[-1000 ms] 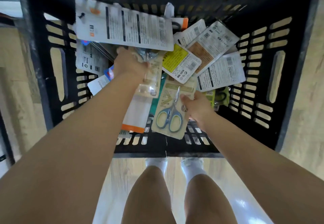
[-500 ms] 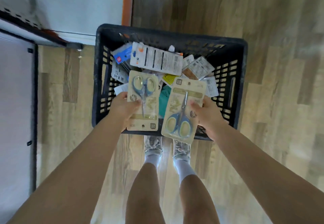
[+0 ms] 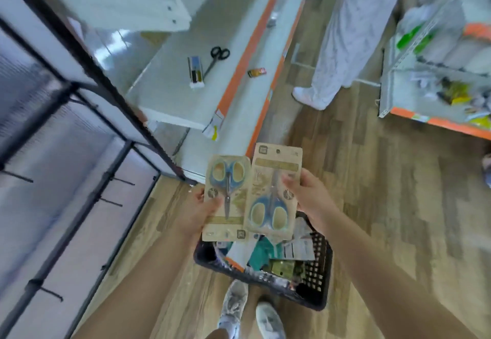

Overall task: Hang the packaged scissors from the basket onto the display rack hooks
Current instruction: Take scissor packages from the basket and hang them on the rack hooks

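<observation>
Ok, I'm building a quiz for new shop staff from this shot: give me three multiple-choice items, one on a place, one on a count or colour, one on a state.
1. Where is the black basket?
A. on the white shelf
B. on the wooden floor by the person's feet
C. hung on the rack

2. How many scissors packs are held?
A. one
B. two
C. four

3. How do the handles of the two held scissors point?
A. both up
B. both down
C. one up, one down

Key: 1 B, it stands on the floor planks. 2 B, the left hand holds the left pack and the right hand holds the right pack. 3 C, the left pack's handles are at the top and the right pack's at the bottom.
</observation>
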`<state>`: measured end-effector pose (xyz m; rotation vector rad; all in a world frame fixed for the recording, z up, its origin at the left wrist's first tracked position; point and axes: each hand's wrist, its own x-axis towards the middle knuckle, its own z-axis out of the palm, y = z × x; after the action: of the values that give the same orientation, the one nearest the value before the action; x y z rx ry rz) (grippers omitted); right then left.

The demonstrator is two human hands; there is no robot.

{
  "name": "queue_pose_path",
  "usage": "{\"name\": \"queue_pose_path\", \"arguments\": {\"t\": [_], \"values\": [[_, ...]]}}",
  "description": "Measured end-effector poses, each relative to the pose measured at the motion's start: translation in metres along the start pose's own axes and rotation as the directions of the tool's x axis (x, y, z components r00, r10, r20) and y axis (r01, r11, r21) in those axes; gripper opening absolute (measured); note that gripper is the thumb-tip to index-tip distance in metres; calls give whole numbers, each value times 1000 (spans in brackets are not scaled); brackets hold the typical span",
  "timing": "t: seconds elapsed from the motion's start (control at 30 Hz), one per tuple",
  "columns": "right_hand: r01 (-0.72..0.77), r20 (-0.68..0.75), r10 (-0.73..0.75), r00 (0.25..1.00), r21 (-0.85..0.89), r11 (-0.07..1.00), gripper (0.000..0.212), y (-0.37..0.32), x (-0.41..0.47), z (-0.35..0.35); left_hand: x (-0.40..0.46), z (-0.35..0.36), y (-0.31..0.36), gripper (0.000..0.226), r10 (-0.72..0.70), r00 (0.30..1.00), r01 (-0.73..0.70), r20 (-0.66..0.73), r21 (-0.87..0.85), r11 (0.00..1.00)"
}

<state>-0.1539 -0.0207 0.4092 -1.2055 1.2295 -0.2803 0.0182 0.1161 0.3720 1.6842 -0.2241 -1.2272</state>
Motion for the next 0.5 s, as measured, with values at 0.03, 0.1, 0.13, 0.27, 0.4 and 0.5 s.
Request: {"name": "queue_pose_path", "arguments": {"t": [0.03,0.1,0.13,0.27,0.4,0.5], "values": [[40,26,-39,999,-19,999,16,-19,-7,5,-13,-3,16,14,33,999,-34,-22,-39,999],[104,71,-101,992,-42,994,17,-49,-21,15,-39,-13,43,20,68,995,-76,-70,-120,990],[133,107,-128,986,-41,990,18,-64,-30,22,-53,-19,54,20,78,991,-94,-111,-144,985],[251,270,-229,935,-50,967,17,-113,-67,55,-107,-45,78,19,152,951,-234,-268,-308,922],[455,452,-380,807,-66,888,9,-156,-107,84,-165,-67,95,16,177,878,-348,-446,-339,874],[531,556,-424,715,-38,847,11,-177,-136,108,-215,-88,97,15,198,798,-427,-569,-302,852]]}}
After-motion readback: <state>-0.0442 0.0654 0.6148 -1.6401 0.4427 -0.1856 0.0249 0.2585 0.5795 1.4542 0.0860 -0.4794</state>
